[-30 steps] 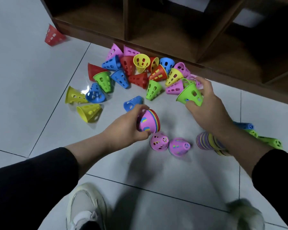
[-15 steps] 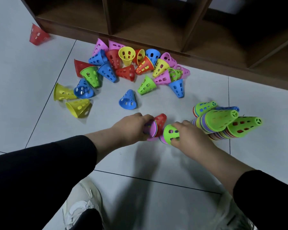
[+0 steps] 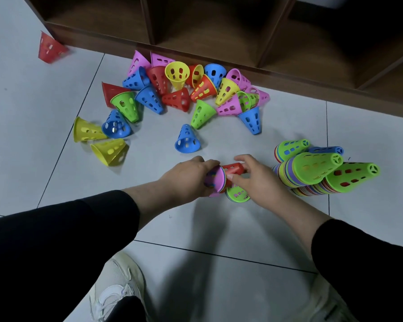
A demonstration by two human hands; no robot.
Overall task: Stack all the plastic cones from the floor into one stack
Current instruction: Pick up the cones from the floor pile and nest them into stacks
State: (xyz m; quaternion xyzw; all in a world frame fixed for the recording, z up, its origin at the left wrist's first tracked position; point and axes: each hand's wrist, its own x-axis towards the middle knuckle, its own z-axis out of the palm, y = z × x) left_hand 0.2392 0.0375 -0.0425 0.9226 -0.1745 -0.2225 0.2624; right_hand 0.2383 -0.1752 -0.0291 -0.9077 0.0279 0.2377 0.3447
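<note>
Cones [image 3: 172, 94] lie scattered in a loose heap on the tiled floor [image 3: 44, 140], close against the base of the wooden shelf [image 3: 219, 31]. One red cone [image 3: 50, 50] sits alone near the shelf's left corner, and a blue cone [image 3: 187, 140] stands apart between the heap and the hands. Open floor stretches left of the heap and in front of the person's shoes [image 3: 116, 289].

At the right, several tall stacks [image 3: 316, 170] with green tops lean close together.

The left hand [image 3: 191, 177] curls round a short stack [image 3: 215, 181] lying on its side, with a pink rim facing the camera. The right hand [image 3: 256, 177] pinches a red cone [image 3: 234, 168] at the far end of that stack, and a green cone [image 3: 237, 194] lies just under its palm.

Half a second earlier the right hand gripped the green cone; now its fingers have moved up onto the red one, while the left hand keeps its hold.
</note>
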